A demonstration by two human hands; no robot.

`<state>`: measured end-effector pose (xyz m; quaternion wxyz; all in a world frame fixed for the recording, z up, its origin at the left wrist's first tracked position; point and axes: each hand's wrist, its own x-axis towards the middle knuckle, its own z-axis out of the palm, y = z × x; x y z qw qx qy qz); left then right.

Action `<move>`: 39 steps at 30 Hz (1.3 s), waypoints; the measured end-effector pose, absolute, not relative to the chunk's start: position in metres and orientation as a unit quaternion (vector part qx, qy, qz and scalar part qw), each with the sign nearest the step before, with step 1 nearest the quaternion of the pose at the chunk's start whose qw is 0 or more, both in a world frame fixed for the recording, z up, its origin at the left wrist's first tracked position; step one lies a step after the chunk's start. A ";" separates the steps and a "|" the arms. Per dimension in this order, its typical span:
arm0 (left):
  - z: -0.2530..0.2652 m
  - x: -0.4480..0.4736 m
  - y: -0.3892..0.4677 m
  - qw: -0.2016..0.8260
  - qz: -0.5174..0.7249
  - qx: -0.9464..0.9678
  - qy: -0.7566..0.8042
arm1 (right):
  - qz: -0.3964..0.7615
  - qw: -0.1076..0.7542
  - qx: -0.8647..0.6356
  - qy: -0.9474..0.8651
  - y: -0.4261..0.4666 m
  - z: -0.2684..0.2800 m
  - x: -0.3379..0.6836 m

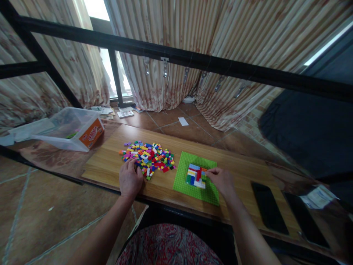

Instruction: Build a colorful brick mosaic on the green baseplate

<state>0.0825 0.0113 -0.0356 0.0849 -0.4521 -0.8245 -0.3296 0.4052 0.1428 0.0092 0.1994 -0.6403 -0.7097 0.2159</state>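
My left hand (130,179) rests at the near left edge of a pile of colourful toy bricks (151,154). Its fingers are loosely curved, with the thumb apart, and nothing shows in them. A green studded baseplate (179,173) lies to the right of the pile. On it sits a flat block of joined bricks (192,179) in blue, white, red, yellow and green. The fingertips of my right hand (223,181) are pinched at the right edge of this block, touching an orange brick (203,170) there. The fingers partly hide what they grip.
A wooden board (160,187) bears the bricks. A clear plastic bin (63,129) with an orange label stands at the left. Two dark flat panels, one nearer (268,208), lie at the right. A black metal bar (187,60) with hanging clips crosses beyond the board.
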 end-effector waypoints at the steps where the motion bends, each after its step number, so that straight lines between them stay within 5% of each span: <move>1: -0.036 0.082 0.011 0.084 -0.330 -0.452 -0.824 | 0.224 0.209 -0.637 -0.707 0.143 0.009 0.405; 8: -0.036 0.082 0.012 0.087 -0.330 -0.454 -0.823 | 0.425 0.310 -0.621 -0.581 0.141 -0.002 0.406; 14: -0.035 0.082 0.012 0.081 -0.334 -0.450 -0.824 | 0.471 0.342 -0.626 -0.519 0.138 -0.010 0.408; 39: -0.036 0.081 0.012 0.086 -0.320 -0.454 -0.827 | 0.261 0.301 -0.641 -0.656 0.127 -0.012 0.405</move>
